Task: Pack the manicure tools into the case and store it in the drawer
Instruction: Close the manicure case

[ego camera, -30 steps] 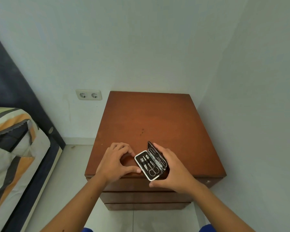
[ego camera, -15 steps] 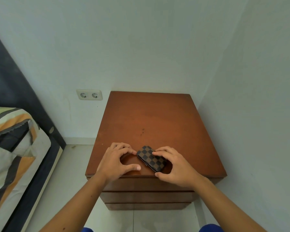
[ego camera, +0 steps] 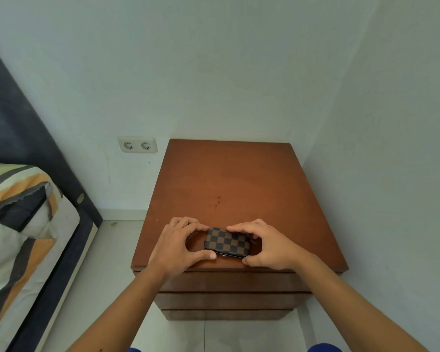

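Hands: left hand, right hand pinch closed case ends.

A reddish-brown wooden desk with drawers carries a closed brown-and-black checkered rectangular case near its front edge.

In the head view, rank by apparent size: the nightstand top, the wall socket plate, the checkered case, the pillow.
1. nightstand top
2. pillow, cut off by the frame edge
3. checkered case and wall socket plate look alike; the case sits nearer the camera, so I leave them unranked.
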`<control>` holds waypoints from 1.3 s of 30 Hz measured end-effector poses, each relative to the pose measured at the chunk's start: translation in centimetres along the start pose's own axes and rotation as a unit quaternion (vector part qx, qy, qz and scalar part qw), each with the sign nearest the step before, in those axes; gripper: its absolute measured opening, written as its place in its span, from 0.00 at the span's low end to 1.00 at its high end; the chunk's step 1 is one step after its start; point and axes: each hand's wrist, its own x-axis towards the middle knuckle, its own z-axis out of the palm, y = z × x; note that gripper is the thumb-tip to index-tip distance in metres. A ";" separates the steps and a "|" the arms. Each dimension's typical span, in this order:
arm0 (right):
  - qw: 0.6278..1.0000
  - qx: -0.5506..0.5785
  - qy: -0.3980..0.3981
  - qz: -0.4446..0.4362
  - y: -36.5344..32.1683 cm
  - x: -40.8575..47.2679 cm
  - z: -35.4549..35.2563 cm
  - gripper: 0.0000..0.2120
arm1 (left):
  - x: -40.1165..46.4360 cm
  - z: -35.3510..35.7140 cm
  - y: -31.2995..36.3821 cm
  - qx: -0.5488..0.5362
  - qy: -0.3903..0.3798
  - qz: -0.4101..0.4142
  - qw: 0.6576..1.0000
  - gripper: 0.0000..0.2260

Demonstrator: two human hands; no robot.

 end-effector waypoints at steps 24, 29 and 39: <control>0.993 0.032 0.111 -0.016 1.6 0.3 1.6 0.26 | 0.1 0.2 -0.2 -0.001 0.012 0.002 1.000 0.32; 0.991 0.028 0.126 -0.027 1.4 0.1 1.8 0.26 | 0.1 0.3 -0.1 0.004 0.011 0.000 1.000 0.32; 0.988 0.021 0.151 -0.024 1.0 -0.5 2.2 0.28 | -0.2 0.4 0.0 0.016 0.023 0.004 1.000 0.32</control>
